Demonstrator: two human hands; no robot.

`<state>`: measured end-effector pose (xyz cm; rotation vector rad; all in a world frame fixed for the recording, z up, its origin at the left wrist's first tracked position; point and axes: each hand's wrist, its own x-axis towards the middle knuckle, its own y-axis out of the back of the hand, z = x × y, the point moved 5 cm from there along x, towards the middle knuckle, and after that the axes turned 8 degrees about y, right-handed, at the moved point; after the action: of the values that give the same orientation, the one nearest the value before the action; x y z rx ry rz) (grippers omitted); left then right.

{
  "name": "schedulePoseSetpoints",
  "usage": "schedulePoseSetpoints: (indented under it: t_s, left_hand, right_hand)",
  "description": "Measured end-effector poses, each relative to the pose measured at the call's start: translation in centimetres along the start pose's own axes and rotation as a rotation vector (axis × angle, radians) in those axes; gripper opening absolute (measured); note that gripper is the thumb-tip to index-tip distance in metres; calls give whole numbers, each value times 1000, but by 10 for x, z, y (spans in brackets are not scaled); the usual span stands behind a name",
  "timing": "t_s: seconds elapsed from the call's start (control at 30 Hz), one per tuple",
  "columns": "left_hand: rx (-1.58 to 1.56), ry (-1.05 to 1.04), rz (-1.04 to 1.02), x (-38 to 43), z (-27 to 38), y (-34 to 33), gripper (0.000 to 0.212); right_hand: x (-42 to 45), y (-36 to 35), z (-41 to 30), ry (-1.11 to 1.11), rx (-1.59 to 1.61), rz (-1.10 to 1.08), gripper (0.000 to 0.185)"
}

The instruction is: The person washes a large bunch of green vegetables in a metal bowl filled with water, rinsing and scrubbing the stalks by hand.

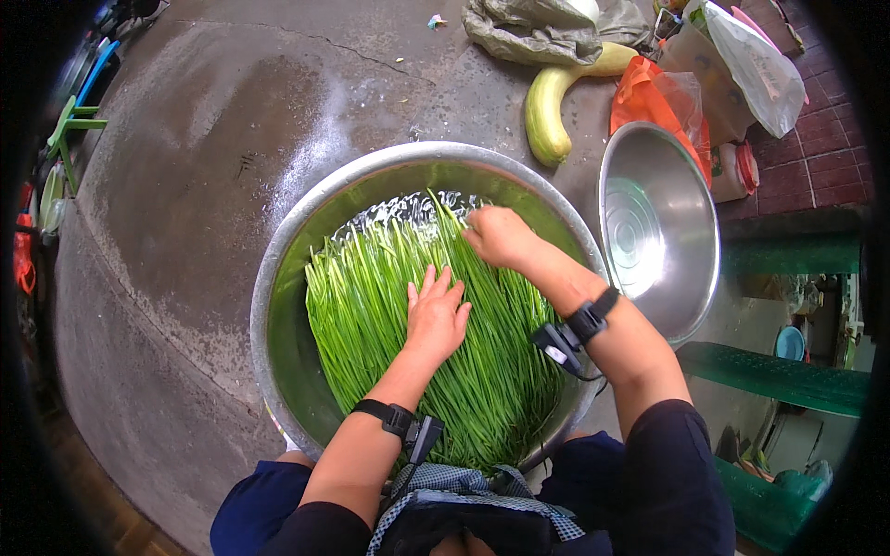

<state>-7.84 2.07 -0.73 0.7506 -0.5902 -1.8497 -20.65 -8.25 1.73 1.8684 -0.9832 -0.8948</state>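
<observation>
A large round metal basin stands before me, holding water and a thick layer of long green leafy stalks that look like garlic chives. Their pale cut ends point away from me. My left hand lies flat on the middle of the stalks, fingers spread. At the upper right of the bundle, my right hand is curled over the pale ends; whether its fingers grip any stalks is hidden. Each forearm wears a black strap with a small device.
An empty metal basin leans at the right of the large one. Beyond lie a long yellow-green gourd, a grey woven sack, an orange bag and a plastic tub. A green metal rack stands right, a green stool far left.
</observation>
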Motion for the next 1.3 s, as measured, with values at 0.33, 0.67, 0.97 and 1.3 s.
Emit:
schedulePoseSetpoints:
  t_s: [0.33, 0.67, 0.97, 1.3]
  left_hand:
    - [-184, 0, 266, 5, -6, 26, 33]
    - [-1211, -118, -241, -16, 107, 55, 28]
    - [-1353, 169, -220, -29, 103, 83, 25]
    - [-52, 338, 440, -39, -6, 53, 62]
  right_hand:
    - [43, -6, -2, -218, 272, 488, 20]
    - [-77, 121, -80, -113, 872, 180, 16]
    - [-177, 28, -87, -55, 1244, -187, 38]
    - [-154, -29, -60, -18, 506, -191, 40]
